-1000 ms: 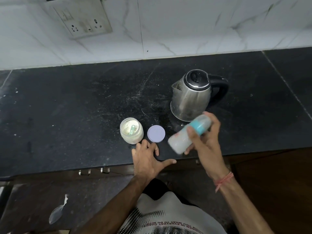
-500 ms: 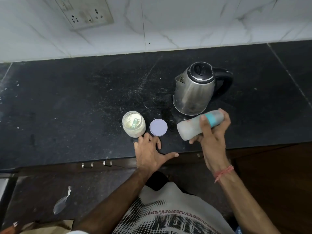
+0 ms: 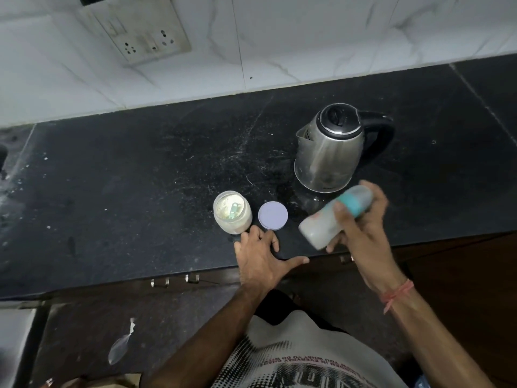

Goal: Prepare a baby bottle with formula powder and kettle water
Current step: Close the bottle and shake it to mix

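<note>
Seemingly shaking to mix, the right hand (image 3: 361,233) is gripping the cloudy, teal-collared plastic baby bottle (image 3: 334,217), fingers (image 3: 340,212) curled round it, tilted in the air over the black stone tabletop's (image 3: 126,191) front edge, below the steel kettle (image 3: 327,152). Meanwhile the left hand (image 3: 258,256) is resting spread and flat, holding nothing, beside the open glass jar of pale powder (image 3: 232,215) and its lilac lid (image 3: 272,215); the bottle is looking milky and blurred.

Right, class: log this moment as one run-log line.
stage: mixing | right hand: grips tilted baby bottle | left hand: rests on counter | formula jar: open | lid: beside jar

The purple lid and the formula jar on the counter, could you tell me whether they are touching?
Apart. The head view shows a strip of dark counter between the purple lid and the formula jar.
</note>
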A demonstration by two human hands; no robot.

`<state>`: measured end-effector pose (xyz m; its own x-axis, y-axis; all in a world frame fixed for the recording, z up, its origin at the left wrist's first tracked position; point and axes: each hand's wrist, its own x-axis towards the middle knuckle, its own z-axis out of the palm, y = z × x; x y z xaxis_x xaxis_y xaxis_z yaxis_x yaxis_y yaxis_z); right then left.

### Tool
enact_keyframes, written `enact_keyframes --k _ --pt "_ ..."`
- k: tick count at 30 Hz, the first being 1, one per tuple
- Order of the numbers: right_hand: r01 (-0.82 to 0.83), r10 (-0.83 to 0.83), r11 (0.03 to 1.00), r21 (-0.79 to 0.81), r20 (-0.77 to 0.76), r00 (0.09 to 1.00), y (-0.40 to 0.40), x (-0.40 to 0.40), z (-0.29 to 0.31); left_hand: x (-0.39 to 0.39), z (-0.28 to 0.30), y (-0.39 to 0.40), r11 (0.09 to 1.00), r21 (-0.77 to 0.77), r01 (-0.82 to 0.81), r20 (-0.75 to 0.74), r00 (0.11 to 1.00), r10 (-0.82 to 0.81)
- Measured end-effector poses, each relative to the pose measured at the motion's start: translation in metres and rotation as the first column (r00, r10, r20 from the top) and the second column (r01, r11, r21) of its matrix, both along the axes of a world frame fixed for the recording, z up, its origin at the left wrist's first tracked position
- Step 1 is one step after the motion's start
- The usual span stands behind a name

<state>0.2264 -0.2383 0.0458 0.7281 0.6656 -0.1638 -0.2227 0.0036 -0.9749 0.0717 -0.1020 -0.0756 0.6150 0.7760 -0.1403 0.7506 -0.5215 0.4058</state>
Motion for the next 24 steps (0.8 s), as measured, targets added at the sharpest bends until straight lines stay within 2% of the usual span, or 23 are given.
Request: enact_keyframes --k 2,5,6,8,9,12,15,18,19,21,22,24 --pt "-0.144 0.146 0.989 -0.037 0.042 0.988 -0.001 0.0 0.0 0.0 -0.003 0.0 1.0 0.009 0.005 0.035 0.999 -0.005" --pt "0.019 -0.019 1.0 -0.013 0.024 1.0 -0.002 0.004 -0.004 0.001 -0.005 0.0 1.0 0.022 0.013 0.031 0.999 -0.013" --pt "-0.009 0.009 1.0 -0.024 0.026 1.0 -0.001 0.006 -0.006 -0.001 -0.004 0.0 1.0 0.02 0.004 0.039 0.999 -0.005" --pt "-0.233 0.239 0.967 -0.1 0.059 0.969 0.001 0.006 -0.012 -0.002 -0.005 -0.001 1.0 0.016 -0.008 0.086 0.996 0.007" --pt "-0.277 0.286 0.953 -0.122 0.068 0.956 0.001 0.005 -0.014 -0.002 -0.006 -0.001 1.0 0.009 -0.007 0.094 0.996 0.006" --pt "-0.064 0.067 0.995 -0.078 0.031 0.997 0.004 0.009 -0.021 0.0 -0.005 0.0 1.0 0.009 -0.005 0.029 1.0 0.005" --pt "-0.206 0.21 0.973 -0.1 0.034 0.977 0.006 0.007 -0.022 -0.001 -0.005 -0.001 1.0 0.016 -0.013 0.081 0.997 0.011" --pt "-0.018 0.017 0.999 -0.038 -0.022 1.0 0.005 0.008 -0.023 0.001 -0.006 -0.001 1.0 0.019 -0.01 0.02 1.0 0.009" --pt "-0.044 0.043 0.998 -0.038 -0.037 0.998 0.005 0.008 -0.021 0.001 -0.005 -0.001 1.0 0.019 -0.016 0.025 1.0 0.015" --pt "-0.219 0.219 0.972 -0.087 -0.016 0.976 0.005 0.003 -0.023 -0.002 -0.006 -0.003 1.0 0.016 -0.018 0.083 0.996 0.016" --pt "-0.231 0.231 0.969 -0.088 -0.013 0.973 0.003 0.001 -0.025 -0.003 -0.006 -0.002 1.0 0.015 -0.01 0.092 0.996 0.009" --pt "-0.075 0.071 0.995 -0.062 -0.063 0.995 0.003 0.003 -0.026 0.0 -0.004 0.0 1.0 0.015 -0.002 0.045 0.999 0.002"
